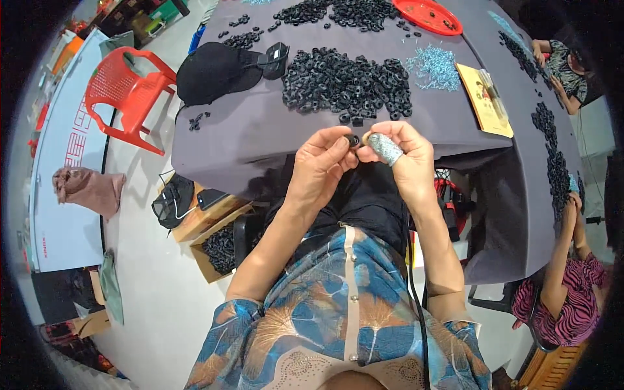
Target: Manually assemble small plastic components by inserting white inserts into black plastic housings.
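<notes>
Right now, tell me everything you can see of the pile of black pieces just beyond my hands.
The pile of black pieces is a broad, loose heap of many small, chunky parts, some showing a round hole, lying jumbled. They look like plastic or rubber. It spreads on the grey tablecloth, between the black cap and the pale blue pile, with a few pieces straying at its near edge. Neither the left hand nor the right hand appears to touch it.

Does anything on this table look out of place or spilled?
Perhaps two things: a few loose black pieces lie near the left edge of the grey table, apart from the large black pile, as if strayed, and a black cap sits beside that pile among the work. I see no damage.
</notes>
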`<action>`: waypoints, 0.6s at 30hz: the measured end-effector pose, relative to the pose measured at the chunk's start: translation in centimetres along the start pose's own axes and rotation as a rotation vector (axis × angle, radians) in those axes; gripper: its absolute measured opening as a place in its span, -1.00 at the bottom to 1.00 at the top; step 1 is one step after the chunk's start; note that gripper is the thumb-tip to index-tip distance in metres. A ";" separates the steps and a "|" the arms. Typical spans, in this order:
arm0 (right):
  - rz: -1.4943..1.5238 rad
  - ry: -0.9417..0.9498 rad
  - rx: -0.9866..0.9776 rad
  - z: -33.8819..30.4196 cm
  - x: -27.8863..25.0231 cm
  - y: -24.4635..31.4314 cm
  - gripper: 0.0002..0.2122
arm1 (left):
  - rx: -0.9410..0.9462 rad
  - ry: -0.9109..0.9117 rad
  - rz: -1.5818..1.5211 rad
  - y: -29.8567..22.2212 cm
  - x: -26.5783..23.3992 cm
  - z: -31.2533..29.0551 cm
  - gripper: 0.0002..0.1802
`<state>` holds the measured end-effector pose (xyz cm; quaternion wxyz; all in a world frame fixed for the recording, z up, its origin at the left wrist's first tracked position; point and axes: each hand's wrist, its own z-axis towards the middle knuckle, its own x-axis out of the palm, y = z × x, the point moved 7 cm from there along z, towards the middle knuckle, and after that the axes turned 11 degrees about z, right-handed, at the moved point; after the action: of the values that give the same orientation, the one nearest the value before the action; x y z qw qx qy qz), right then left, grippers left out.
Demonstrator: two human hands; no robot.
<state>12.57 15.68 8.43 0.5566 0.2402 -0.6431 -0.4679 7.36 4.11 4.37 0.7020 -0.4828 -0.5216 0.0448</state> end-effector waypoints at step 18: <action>-0.230 0.048 -0.063 -0.6 0.9 -0.4 -0.81 | 0.102 -0.051 0.207 -0.7 -0.6 -0.3 -0.81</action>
<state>12.82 14.55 8.48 0.5218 0.3061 -0.5826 -0.5428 7.00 3.23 4.51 0.7037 -0.4964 -0.4839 0.1559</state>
